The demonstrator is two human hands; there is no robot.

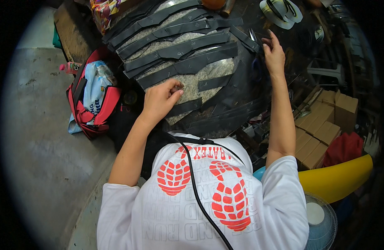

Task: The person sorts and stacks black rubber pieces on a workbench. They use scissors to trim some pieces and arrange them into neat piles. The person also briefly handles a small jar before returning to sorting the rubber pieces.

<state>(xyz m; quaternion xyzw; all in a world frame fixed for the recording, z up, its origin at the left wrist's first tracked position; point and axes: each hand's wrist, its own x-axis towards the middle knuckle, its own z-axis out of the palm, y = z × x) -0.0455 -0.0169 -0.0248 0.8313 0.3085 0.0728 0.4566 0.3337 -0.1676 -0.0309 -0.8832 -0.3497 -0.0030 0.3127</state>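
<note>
My left hand (160, 99) is at the near left edge of a speckled stone slab (187, 84), its fingers curled in toward the thumb. Whatever may lie between those fingertips is hidden. Beside it on the slab is a short dark strip (184, 107), partly behind the hand. Long dark strips (187, 57) with pale handwritten marks lie in overlapping rows beyond. My right hand (274, 53) is raised at the right, fingers stretched and apart, with nothing visible in it. Just left of it lie scissors (253, 35), blades pointing away, with a blue handle (256, 69).
At the left, a red bag (111, 104) and a pink-capped bottle (69, 67) stand beside the table. Cardboard boxes (315, 121), a yellow curved seat (338, 177) and a fan (321, 221) are at the right. A black cable (192, 171) hangs down my front.
</note>
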